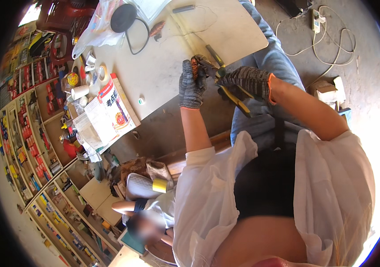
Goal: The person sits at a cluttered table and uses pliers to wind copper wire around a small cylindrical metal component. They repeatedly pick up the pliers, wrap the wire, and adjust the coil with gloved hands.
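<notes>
Both my hands wear grey striped work gloves and meet near the front edge of the pale table (163,82). My left hand (191,86) is closed round a small copper-wound part (194,66), which looks like a motor armature; the fingers cover much of it. In my right hand (247,82) is a pair of pliers (236,100) with yellow-and-black handles, the jaws close to the part. Whether the jaws touch it I cannot tell. Just beyond, a yellow-and-dark tool handle (215,55) points away over the tabletop.
A black disc (123,18) with a looped cord and a reddish-brown piece (157,30) lie farther back. Books (116,107), a tape roll (103,73) and a white cup (80,92) crowd the left side. Stocked shelves (43,147), a seated person (154,218) and a power strip (316,21) surround me.
</notes>
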`<action>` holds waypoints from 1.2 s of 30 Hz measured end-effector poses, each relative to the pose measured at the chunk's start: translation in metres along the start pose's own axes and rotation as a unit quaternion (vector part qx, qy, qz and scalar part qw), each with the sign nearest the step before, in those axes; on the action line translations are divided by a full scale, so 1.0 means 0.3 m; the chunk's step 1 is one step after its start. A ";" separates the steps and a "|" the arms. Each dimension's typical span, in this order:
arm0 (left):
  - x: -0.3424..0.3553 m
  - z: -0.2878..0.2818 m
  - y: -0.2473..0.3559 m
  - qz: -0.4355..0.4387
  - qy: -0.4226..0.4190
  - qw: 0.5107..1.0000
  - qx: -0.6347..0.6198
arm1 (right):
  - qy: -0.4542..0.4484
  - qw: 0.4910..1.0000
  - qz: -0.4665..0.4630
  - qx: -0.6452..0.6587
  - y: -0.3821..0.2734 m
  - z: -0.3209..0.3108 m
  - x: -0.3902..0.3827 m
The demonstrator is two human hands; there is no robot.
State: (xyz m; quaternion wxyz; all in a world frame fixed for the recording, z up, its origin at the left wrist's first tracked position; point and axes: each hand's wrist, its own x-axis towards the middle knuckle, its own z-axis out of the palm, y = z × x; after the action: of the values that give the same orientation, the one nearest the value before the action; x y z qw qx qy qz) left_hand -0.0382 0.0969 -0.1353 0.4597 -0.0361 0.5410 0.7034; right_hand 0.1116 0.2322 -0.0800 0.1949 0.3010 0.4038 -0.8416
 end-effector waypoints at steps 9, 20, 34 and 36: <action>0.007 0.008 -0.021 0.048 -0.023 0.999 -0.004 | -0.057 0.995 0.038 0.070 -0.026 -0.036 0.009; -0.015 0.035 -0.018 0.054 0.053 0.996 0.049 | 0.073 0.991 0.006 -0.110 0.029 0.013 -0.007; 0.034 0.066 -0.037 0.264 0.011 0.947 0.182 | 0.042 0.895 -0.087 -0.436 0.028 -0.123 0.040; 0.039 0.056 -0.031 0.215 0.036 0.960 0.176 | 0.111 0.833 -0.150 -0.520 0.057 -0.111 0.033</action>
State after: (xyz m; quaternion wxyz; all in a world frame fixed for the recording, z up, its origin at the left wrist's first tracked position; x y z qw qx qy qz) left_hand -0.0310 0.1174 -0.1414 0.2766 0.1369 0.6675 0.6777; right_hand 0.1257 0.2478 -0.1124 0.1480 0.1827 0.8412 -0.4869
